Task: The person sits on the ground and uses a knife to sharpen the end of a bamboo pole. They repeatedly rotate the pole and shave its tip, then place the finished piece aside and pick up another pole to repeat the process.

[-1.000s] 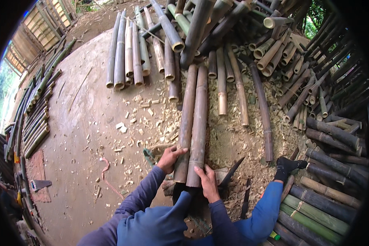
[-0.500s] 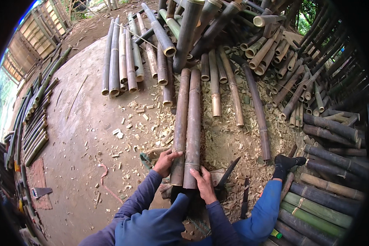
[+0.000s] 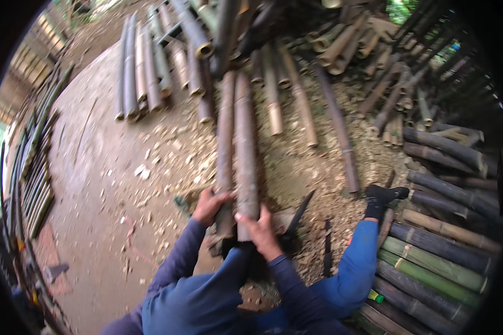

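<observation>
Two thick brown bamboo poles lie side by side in front of me, their near ends at my lap. My left hand (image 3: 211, 205) grips the left bamboo pole (image 3: 225, 131) near its end, fingers reaching over its top toward the gap. My right hand (image 3: 261, 230) is wrapped around the near end of the right bamboo pole (image 3: 245, 142), thumb across its top and fingers on the outer side. A narrow gap shows between the poles. To the right of my right hand a dark pointed blade (image 3: 299, 215) sticks up at a slant. What supports the near ends is mostly hidden.
Pale wood chips (image 3: 195, 167) litter the ground. A second dark blade (image 3: 327, 248) lies beside my right leg (image 3: 349, 273). Bamboo poles (image 3: 452, 285) are stacked at the right, with more bamboo (image 3: 140, 67) ahead. A saw (image 3: 55, 272) lies at the far left.
The whole view has shifted and blurred. My right hand has closed further over the right pole, its thumb now across the top. My left hand stays on the left pole.
</observation>
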The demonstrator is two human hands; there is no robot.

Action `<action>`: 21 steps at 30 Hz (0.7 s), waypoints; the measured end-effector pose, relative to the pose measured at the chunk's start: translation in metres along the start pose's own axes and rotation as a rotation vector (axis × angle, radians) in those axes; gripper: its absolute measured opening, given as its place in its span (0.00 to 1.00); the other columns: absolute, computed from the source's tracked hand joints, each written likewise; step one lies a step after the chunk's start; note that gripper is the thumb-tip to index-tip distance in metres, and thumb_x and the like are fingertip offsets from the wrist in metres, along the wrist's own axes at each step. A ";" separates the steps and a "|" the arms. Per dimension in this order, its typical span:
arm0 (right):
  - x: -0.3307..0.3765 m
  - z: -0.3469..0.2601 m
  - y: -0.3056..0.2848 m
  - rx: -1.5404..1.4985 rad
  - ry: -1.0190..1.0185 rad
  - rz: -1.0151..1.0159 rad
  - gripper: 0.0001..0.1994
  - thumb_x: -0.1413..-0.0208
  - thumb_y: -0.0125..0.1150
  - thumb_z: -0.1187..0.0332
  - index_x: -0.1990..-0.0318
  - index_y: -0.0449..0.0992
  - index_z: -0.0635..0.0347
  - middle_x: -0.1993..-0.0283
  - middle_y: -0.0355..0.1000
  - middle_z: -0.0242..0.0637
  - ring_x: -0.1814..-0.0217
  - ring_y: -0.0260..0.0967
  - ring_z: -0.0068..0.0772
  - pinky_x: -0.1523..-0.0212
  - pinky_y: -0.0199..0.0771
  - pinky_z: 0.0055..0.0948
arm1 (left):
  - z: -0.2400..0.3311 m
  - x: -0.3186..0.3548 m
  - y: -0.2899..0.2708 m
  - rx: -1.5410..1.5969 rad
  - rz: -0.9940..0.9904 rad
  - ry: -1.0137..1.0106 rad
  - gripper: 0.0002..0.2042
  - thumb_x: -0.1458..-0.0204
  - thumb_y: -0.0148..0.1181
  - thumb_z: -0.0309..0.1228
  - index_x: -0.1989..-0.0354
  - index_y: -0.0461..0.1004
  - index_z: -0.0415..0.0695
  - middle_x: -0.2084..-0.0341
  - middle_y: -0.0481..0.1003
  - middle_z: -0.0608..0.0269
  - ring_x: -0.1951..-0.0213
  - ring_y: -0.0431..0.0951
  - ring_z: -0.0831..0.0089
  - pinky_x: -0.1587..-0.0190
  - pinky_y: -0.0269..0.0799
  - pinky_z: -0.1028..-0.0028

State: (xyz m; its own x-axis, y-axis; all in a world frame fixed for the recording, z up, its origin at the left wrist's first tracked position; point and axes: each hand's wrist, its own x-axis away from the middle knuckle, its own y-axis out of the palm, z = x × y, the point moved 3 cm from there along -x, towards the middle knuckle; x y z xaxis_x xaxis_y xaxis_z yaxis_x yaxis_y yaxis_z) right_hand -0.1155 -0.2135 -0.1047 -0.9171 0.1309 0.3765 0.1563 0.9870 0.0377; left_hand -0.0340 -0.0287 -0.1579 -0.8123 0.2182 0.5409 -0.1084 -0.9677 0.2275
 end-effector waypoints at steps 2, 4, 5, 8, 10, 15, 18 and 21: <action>0.011 -0.010 -0.001 0.059 -0.065 0.036 0.32 0.51 0.76 0.56 0.47 0.72 0.72 0.56 0.78 0.50 0.56 0.78 0.41 0.54 0.79 0.41 | 0.004 -0.005 -0.011 -0.258 0.110 0.147 0.22 0.54 0.77 0.32 0.51 0.78 0.36 0.65 0.81 0.62 0.67 0.79 0.74 0.63 0.78 0.69; 0.033 -0.020 -0.004 -0.008 -0.100 0.057 0.29 0.50 0.75 0.57 0.47 0.74 0.70 0.56 0.77 0.45 0.57 0.76 0.35 0.55 0.78 0.38 | 0.006 -0.008 -0.029 -0.456 0.319 0.185 0.29 0.62 0.81 0.36 0.52 0.79 0.35 0.63 0.83 0.52 0.64 0.83 0.66 0.58 0.79 0.65; 0.050 -0.025 -0.007 -0.004 -0.091 0.053 0.29 0.48 0.74 0.58 0.45 0.73 0.70 0.54 0.76 0.44 0.56 0.75 0.33 0.53 0.78 0.38 | 0.007 -0.004 -0.040 -0.609 0.373 0.212 0.30 0.62 0.79 0.37 0.51 0.78 0.35 0.63 0.84 0.48 0.62 0.85 0.60 0.57 0.80 0.62; 0.091 -0.038 -0.012 -0.023 -0.187 0.136 0.31 0.47 0.75 0.60 0.41 0.70 0.69 0.52 0.76 0.42 0.52 0.75 0.34 0.47 0.76 0.36 | -0.001 -0.003 -0.056 -0.883 0.455 0.255 0.35 0.60 0.75 0.42 0.42 0.73 0.38 0.56 0.76 0.41 0.51 0.77 0.44 0.46 0.73 0.53; 0.103 -0.039 -0.021 -0.055 -0.112 0.136 0.32 0.47 0.75 0.60 0.40 0.70 0.70 0.50 0.76 0.43 0.49 0.74 0.35 0.45 0.75 0.35 | -0.012 0.001 -0.053 -0.910 0.500 0.372 0.36 0.58 0.74 0.42 0.40 0.71 0.39 0.52 0.73 0.40 0.48 0.73 0.42 0.44 0.71 0.52; 0.068 -0.058 -0.081 0.018 -0.290 0.419 0.31 0.48 0.75 0.60 0.42 0.70 0.69 0.51 0.75 0.43 0.51 0.74 0.37 0.47 0.75 0.39 | -0.029 0.004 -0.040 -0.901 0.601 0.430 0.37 0.53 0.70 0.43 0.35 0.66 0.41 0.46 0.67 0.39 0.44 0.70 0.39 0.40 0.67 0.51; 0.028 -0.075 -0.126 -0.020 -0.305 0.471 0.28 0.47 0.74 0.61 0.43 0.71 0.68 0.55 0.75 0.41 0.55 0.74 0.34 0.53 0.77 0.37 | -0.028 0.006 -0.036 -0.899 0.613 0.429 0.37 0.53 0.70 0.41 0.34 0.66 0.41 0.45 0.66 0.41 0.43 0.69 0.39 0.40 0.67 0.51; -0.010 -0.085 -0.156 -0.023 -0.260 0.548 0.26 0.46 0.72 0.62 0.46 0.71 0.68 0.57 0.74 0.39 0.58 0.73 0.31 0.57 0.77 0.36 | -0.027 0.007 -0.036 -0.904 0.619 0.444 0.36 0.53 0.70 0.39 0.34 0.66 0.41 0.46 0.67 0.42 0.44 0.70 0.41 0.40 0.67 0.52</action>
State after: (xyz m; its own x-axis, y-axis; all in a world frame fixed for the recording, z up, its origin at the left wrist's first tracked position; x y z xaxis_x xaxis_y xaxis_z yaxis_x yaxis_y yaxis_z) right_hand -0.0998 -0.3769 -0.0351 -0.7600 0.6409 0.1082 0.6364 0.7676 -0.0762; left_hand -0.0510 0.0043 -0.1841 -0.9776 -0.2100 -0.0117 0.1526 -0.6699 -0.7266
